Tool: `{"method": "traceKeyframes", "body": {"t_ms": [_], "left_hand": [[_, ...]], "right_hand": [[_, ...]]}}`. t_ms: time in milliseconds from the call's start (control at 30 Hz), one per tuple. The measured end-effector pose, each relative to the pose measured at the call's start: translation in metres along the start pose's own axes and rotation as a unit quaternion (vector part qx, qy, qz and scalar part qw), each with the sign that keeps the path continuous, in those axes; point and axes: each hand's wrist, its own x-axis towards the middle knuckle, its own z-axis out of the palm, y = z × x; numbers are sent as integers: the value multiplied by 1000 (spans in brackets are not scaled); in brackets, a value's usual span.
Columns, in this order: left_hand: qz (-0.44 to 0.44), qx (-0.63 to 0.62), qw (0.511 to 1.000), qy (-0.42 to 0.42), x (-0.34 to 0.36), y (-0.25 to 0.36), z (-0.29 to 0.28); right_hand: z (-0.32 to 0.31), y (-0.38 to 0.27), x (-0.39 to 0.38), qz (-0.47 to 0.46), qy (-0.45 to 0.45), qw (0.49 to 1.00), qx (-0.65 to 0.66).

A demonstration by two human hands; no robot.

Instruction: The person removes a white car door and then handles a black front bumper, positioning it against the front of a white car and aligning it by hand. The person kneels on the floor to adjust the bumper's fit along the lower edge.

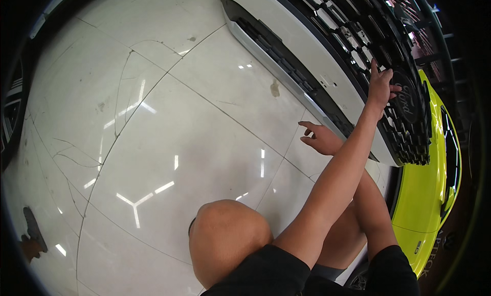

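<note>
My bare arms cross in front of the front bumper of a white car. My left hand [381,87] is at the black grille [353,35], fingers apart, one stretched up across the slats and others beside the dark oval emblem [404,97]. Whether the fingertips press on the grille is hard to tell. Passing beneath the left forearm, my right arm ends in my right hand [323,138], which hangs by the bumper's lower silver edge [314,108] with fingers spread and nothing in it. The white bumper panel [317,73] lies between the two hands.
A bright yellow-green car [422,194] stands on the right, close behind the grille. My bent knee [227,240] is low in the middle. Glossy pale floor tiles [169,142] reflect ceiling lights. Someone else's shoe [35,224] shows at the lower left; a dark wheel [13,107] sits at the left rim.
</note>
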Motion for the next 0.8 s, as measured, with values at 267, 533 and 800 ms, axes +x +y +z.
{"method": "traceKeyframes", "body": {"t_ms": [267,533,800], "left_hand": [[24,14,999,-20,10,3,-11],[13,-3,999,-47,10,9,-21],[-5,-11,999,-32,9,2,-18]], "right_hand": [[9,9,12,16,-15,1000,-11],[17,20,14,24,-32,999,-12],[14,25,6,21,-35,999,-20]]}}
